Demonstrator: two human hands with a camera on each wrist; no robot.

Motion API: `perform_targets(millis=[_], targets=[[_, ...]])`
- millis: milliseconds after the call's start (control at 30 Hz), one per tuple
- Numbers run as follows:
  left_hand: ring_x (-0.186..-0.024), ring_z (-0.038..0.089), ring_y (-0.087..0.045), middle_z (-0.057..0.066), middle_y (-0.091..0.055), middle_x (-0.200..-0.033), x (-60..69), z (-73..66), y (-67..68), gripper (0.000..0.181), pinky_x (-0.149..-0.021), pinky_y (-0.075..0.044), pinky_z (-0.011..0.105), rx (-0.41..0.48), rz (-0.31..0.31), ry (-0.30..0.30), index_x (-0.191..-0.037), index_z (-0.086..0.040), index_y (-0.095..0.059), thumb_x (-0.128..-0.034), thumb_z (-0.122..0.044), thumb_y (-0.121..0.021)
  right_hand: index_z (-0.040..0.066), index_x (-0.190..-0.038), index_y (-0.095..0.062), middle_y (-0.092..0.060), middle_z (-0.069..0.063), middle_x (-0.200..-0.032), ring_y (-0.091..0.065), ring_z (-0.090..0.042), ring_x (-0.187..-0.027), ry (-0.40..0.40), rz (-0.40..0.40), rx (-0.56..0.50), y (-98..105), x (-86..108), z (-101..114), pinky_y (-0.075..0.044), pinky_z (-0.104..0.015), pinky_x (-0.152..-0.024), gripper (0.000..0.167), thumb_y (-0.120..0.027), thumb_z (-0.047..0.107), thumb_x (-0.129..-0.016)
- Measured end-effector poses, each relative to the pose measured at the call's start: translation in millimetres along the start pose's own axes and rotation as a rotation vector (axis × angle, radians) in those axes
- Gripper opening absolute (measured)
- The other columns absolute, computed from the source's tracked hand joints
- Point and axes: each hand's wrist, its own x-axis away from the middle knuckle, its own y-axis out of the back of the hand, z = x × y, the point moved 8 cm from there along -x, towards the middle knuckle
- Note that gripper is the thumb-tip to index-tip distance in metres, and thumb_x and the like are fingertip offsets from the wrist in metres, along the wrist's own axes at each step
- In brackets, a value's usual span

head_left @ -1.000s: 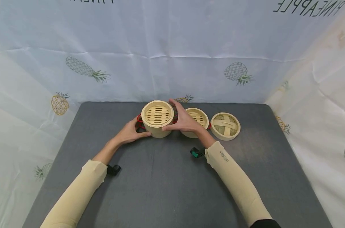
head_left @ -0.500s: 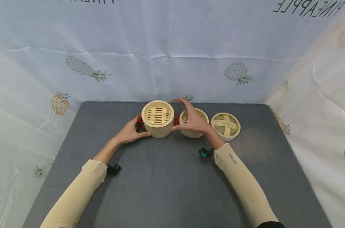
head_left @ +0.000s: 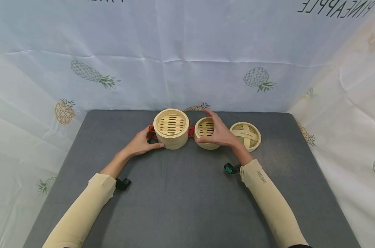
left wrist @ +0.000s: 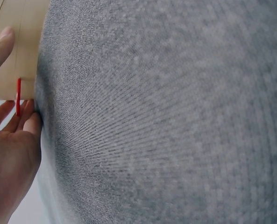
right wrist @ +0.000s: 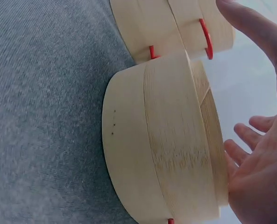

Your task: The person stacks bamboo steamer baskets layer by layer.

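A bamboo steamer stack [head_left: 171, 141] of two tiers, with red side handles and a slatted top, stands at the table's far side. My left hand [head_left: 140, 142] holds its left side, thumb against the front wall and the other fingers around by the red handle [left wrist: 18, 95]. Right of the stack sits a smaller-looking slatted steamer basket [head_left: 207, 146]. Over that basket my right hand [head_left: 221, 132] is spread, thumb and fingers wide apart. In the right wrist view, the hand hovers beside the basket's wall [right wrist: 171, 135] and rim, apparently not gripping it.
A woven bamboo lid [head_left: 247, 134] lies right of the basket, partly behind my right wrist. All stand on a grey cloth-covered table [head_left: 175, 199]. A white curtain [head_left: 181, 79] with pineapple prints hangs just behind the table's far edge.
My right hand has left the side of the steamer stack and moved right, over the second basket. My left hand stays at the stack, which has not moved.
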Motion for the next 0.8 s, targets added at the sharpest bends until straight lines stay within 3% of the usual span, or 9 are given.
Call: perform_targets(millis=[200, 467, 800], targets=[[-0.134, 0.035, -0.065, 0.016, -0.058, -0.155, -0.6, -1.7, -0.6, 0.089, -0.117, -0.052, 0.055, -0.005, 0.0, -0.004, -0.165, -0.01, -0.04, -0.0931, -0.026, -0.09, 0.033, -0.176, -0.009, -0.016, -0.004, -0.184, -0.018, -0.036, -0.17, -0.045, -0.008, 0.046, 6, 5.0, -6, -0.027, -0.072, -0.131, 0.131, -0.093, 0.059, -0.078], [-0.135, 0.035, -0.065, 0.017, -0.059, -0.154, -0.1, -0.1, -0.6, 0.089, -0.117, -0.052, 0.056, -0.006, -0.001, -0.005, -0.165, -0.009, -0.04, -0.0932, -0.026, -0.089, 0.03, -0.176, -0.01, -0.017, -0.006, -0.183, -0.019, -0.038, -0.17, -0.068, -0.035, 0.02, 17, 10.4, -18, -0.026, -0.073, -0.131, 0.133, -0.095, 0.055, -0.077], [-0.133, 0.034, -0.065, 0.016, -0.059, -0.154, -0.3, -0.3, 0.5, 0.09, -0.117, -0.052, 0.055, -0.018, -0.008, 0.007, -0.165, -0.01, -0.04, -0.0928, -0.028, -0.09, 0.028, -0.176, -0.009, -0.016, -0.01, -0.183, -0.017, -0.041, -0.17, -0.077, -0.015, 0.052, 14, 14.5, -27, -0.027, -0.074, -0.129, 0.132, -0.095, 0.048, -0.079]])
